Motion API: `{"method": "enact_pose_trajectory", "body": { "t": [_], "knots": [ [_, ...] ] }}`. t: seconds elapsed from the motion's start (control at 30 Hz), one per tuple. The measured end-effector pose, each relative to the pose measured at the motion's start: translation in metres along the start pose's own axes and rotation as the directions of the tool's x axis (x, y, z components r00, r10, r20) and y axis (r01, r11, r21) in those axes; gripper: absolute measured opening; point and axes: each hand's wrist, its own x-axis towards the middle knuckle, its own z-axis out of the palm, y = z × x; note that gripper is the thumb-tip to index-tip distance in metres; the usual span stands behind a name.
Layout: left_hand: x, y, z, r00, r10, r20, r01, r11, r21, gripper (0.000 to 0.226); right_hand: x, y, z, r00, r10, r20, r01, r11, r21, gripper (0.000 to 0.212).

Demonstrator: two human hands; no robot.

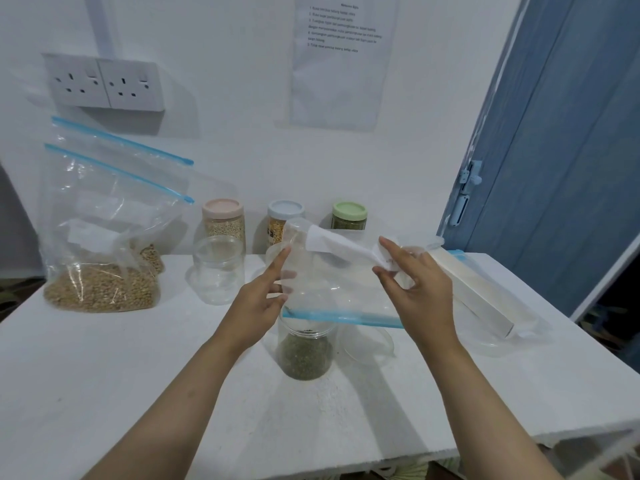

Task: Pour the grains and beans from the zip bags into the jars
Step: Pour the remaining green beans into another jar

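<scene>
I hold a clear, nearly empty zip bag (332,282) upside down, its blue zip edge (343,318) over an open jar (304,351) half full of dark green beans. My left hand (263,299) touches the bag's left side with straight fingers. My right hand (415,285) pinches the bag's upturned bottom near its white label. An empty open jar (218,268) stands to the left. Two zip bags (104,258) of tan grains lean against the wall at the far left.
Three lidded jars stand at the back: pink lid (224,220), blue lid (284,216), green lid (349,216). A clear lid (367,344) lies right of the bean jar. A long white box (474,292) lies at the right. The white table's front edge (381,459) is near.
</scene>
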Motion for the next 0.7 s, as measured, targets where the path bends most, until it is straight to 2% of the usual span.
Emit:
{"method": "enact_pose_trajectory", "body": {
  "t": [0.37, 0.7],
  "knots": [
    [-0.0001, 0.0010, -0.0001, 0.999, -0.033, 0.010, 0.034, 0.999, -0.037, 0.084, 0.0018, -0.0005, -0.0005, 0.994, 0.097, -0.056, -0.095, 0.995, 0.032, 0.043],
    [-0.0011, -0.0055, 0.0016, 0.998, -0.068, 0.014, 0.069, 0.995, -0.076, 0.077, 0.0028, 0.0016, 0.0023, 0.997, 0.043, -0.067, -0.042, 0.999, 0.017, 0.045]
  ]
}}
